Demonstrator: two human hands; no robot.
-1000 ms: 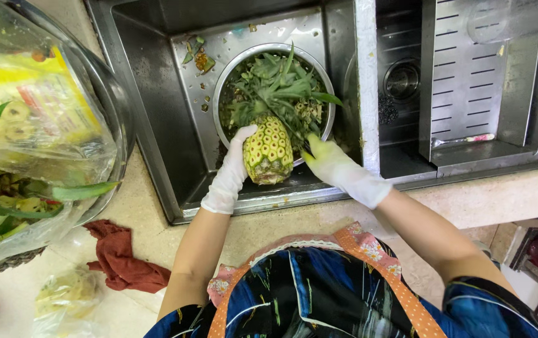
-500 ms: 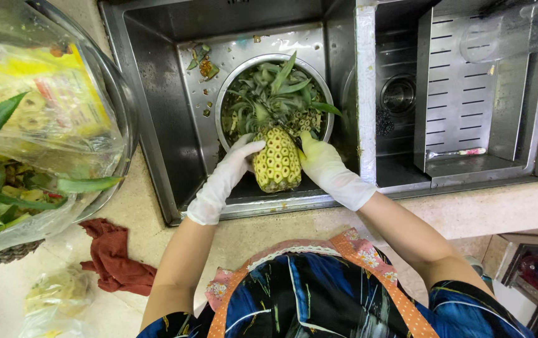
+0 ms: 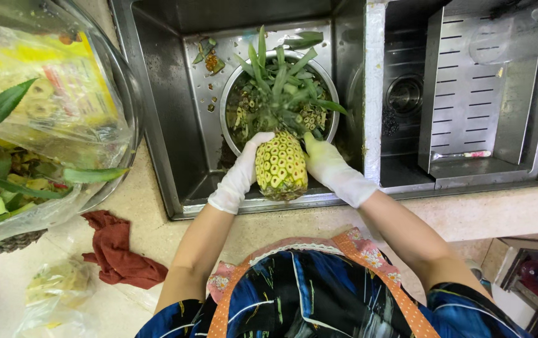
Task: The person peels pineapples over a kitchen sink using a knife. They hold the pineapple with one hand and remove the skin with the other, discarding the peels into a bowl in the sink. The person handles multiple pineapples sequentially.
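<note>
A yellow-green pineapple [image 3: 281, 165] with its leafy crown pointing away from me is held over the left sink basin. My left hand [image 3: 244, 169], in a white glove, grips its left side. My right hand [image 3: 326, 164], also gloved in white, grips its right side near the crown. Under the crown stands a round metal bowl [image 3: 230, 100] holding pineapple peel scraps and leaves.
The steel double sink [image 3: 156, 112] has a metal drain rack [image 3: 469, 94] in its right basin. On the counter to the left stand a large bowl lined with a plastic bag of peelings [image 3: 37, 125], a red cloth [image 3: 118, 250] and a crumpled bag [image 3: 62, 288].
Both hands have drawn the pineapple toward me, out of the bowl to the sink's front edge, and its whole yellow body now shows between the gloves.
</note>
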